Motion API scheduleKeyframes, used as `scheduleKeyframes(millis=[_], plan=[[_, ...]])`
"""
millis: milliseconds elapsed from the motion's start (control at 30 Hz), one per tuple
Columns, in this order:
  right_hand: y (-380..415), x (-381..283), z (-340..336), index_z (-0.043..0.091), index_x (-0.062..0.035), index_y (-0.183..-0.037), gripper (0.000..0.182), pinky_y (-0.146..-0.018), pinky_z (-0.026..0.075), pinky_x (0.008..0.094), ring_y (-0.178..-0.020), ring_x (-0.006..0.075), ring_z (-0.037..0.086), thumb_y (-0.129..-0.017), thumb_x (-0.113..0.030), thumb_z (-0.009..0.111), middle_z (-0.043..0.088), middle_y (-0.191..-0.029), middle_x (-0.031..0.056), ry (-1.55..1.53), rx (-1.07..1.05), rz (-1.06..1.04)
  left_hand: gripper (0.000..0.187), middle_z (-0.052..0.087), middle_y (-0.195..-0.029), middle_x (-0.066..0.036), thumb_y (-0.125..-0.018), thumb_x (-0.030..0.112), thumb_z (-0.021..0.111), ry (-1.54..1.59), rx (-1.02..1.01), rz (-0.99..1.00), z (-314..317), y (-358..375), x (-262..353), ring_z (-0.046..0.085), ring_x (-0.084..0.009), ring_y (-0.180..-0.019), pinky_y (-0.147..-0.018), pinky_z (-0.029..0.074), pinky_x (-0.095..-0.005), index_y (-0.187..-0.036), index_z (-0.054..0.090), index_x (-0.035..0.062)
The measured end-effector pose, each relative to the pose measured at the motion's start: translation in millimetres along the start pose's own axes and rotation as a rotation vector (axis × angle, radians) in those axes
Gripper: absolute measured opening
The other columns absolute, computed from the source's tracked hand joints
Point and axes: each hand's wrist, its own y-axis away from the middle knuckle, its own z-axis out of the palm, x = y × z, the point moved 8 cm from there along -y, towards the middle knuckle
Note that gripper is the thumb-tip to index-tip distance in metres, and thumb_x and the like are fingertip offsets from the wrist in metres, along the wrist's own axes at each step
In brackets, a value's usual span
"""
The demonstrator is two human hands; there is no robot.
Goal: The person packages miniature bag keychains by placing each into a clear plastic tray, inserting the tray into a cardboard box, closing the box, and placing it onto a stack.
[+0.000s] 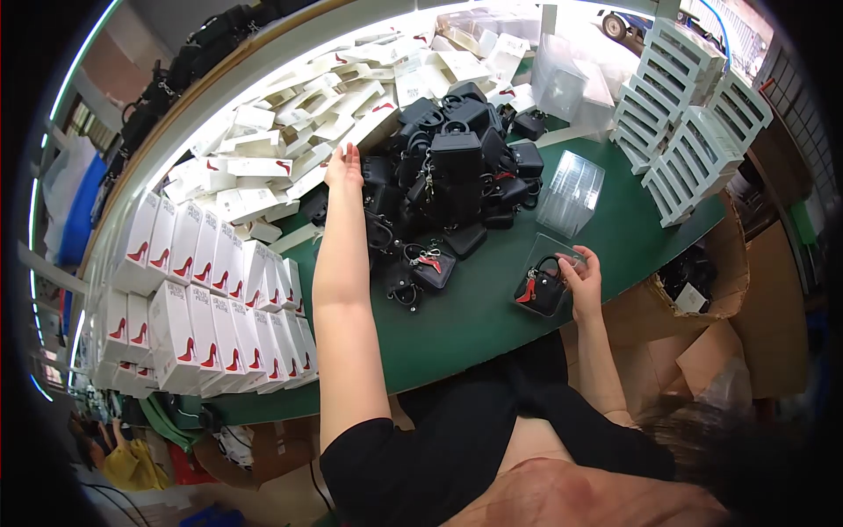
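My left hand (344, 167) reaches far forward to the near edge of the loose white boxes (303, 114), its fingers stretched out beside a white box with a red shoe print (376, 127). Close to the table's front edge, my right hand (583, 277) pinches a clear plastic case (546, 250). A small black handbag (539, 293) with a red high-heel charm (528, 291) lies in that case. Between my hands, a heap of mini black handbags (457, 167) with metal clasps covers the middle of the table. One handbag with a red charm (430, 263) lies in front of the heap.
Rows of upright white boxes with red shoe prints (211, 325) stand at the left. Clear plastic cases (571, 193) lie right of the heap, with stacked pale slotted trays (689, 158) behind. A cardboard carton (733, 263) stands past the green table's (457, 338) right edge.
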Motion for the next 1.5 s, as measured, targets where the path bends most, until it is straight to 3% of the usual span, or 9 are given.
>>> scheduleKeyframes(millis=[233,300,433,667,733,933,1067,1233,1500], plan=[[-1.5,-0.5,-4.3,0.041,-0.0046,-0.123,0.042,-0.071,0.051,0.0239,-0.082,0.0208,0.065,-0.087,-0.004,0.063,0.062,-0.109,0.0152,0.014,-0.009,0.008,0.024,0.058,-0.096,-0.015,-0.091,0.002,0.054,-0.037,-0.067,-0.105,-1.2,5.2,18.9,0.062,-0.0196,-0.076,-0.062,0.053,-0.0258,-0.113,0.047,-0.0023],[-2.3,-7.0,-3.1,0.041,-0.0047,-0.123,0.042,-0.072,0.050,0.0239,-0.082,0.0211,0.065,-0.087,-0.004,0.063,0.062,-0.109,0.0151,0.023,-0.006,0.008,0.020,0.058,-0.081,-0.010,-0.090,0.000,0.048,-0.024,-0.230,-0.108,9.6,55.8,61.9,0.060,-0.0163,-0.064,-0.056,0.050,-0.0234,-0.109,0.049,0.0011],[-10.0,-19.2,-1.5,0.041,-0.0047,-0.123,0.042,-0.074,0.051,0.0254,-0.083,0.0222,0.065,-0.087,-0.004,0.062,0.061,-0.109,0.0153,0.028,0.023,-0.038,0.027,0.057,-0.080,-0.009,-0.083,-0.005,0.042,-0.202,-0.452,-0.199,-11.8,128.9,84.8,0.052,-0.0134,-0.057,-0.054,0.045,-0.0228,-0.108,0.050,0.0021],[-13.1,-36.1,15.7,0.040,-0.0047,-0.124,0.042,-0.077,0.050,0.0238,-0.085,0.0209,0.065,-0.088,0.000,0.060,0.061,-0.114,0.0149,0.011,0.051,-0.299,0.030,0.057,-0.086,-0.005,-0.081,-0.005,0.041,-0.486,-0.787,-0.416,8.0,246.5,13.6,0.051,-0.0116,-0.069,-0.060,0.042,-0.0196,-0.109,0.051,0.0021],[-2.2,-49.1,29.6,0.040,-0.0042,-0.123,0.044,-0.080,0.050,0.0240,-0.087,0.0193,0.064,-0.085,0.002,0.063,0.060,-0.115,0.0149,0.188,0.078,-0.387,0.042,0.056,-0.101,-0.009,-0.080,-0.004,0.046,-0.684,-1.023,-0.214,16.0,269.0,-6.2,0.054,-0.0150,-0.079,-0.069,0.044,-0.0227,-0.122,0.045,0.0010],[28.8,-64.0,58.8,0.043,-0.0039,-0.119,0.046,-0.083,0.049,0.0257,-0.091,0.0173,0.063,-0.080,0.003,0.067,0.061,-0.116,0.0135,0.321,0.061,-0.532,0.065,0.048,-0.120,-0.013,-0.076,0.004,0.063,-0.597,-0.673,0.130,12.1,312.2,-5.5,0.053,-0.0226,-0.098,-0.085,0.044,-0.0321,-0.134,0.036,0.0003],[51.8,-74.9,77.2,0.045,-0.0047,-0.119,0.051,-0.082,0.049,0.0264,-0.089,0.0153,0.063,-0.076,0.001,0.072,0.063,-0.114,0.0108,0.420,-0.021,-0.722,0.094,0.039,-0.131,-0.016,-0.064,0.016,0.080,-1.050,-0.618,0.406,9.1,345.8,-2.2,0.044,-0.0295,-0.115,-0.097,0.039,-0.0415,-0.140,0.026,-0.0001],[58.7,-95.0,86.2,0.044,-0.0051,-0.117,0.050,-0.084,0.050,0.0270,-0.096,0.0177,0.062,-0.076,0.004,0.071,0.061,-0.116,0.0135,0.430,-0.102,-0.831,0.105,0.040,-0.130,-0.017,-0.056,0.023,0.087,-0.908,-0.705,0.092,-10.7,325.4,-27.4,0.040,-0.0330,-0.118,-0.099,0.037,-0.0442,-0.139,0.026,-0.0001],[41.9,-123.1,89.6,0.043,-0.0035,-0.117,0.052,-0.084,0.052,0.0286,-0.099,0.0206,0.062,-0.074,0.008,0.071,0.059,-0.117,0.0157,0.213,-0.138,-0.745,0.110,0.036,-0.131,-0.018,-0.056,0.024,0.087,-0.755,-0.610,-0.025,-19.5,323.9,-39.9,0.042,-0.0351,-0.116,-0.096,0.040,-0.0428,-0.140,0.021,0.0002]])
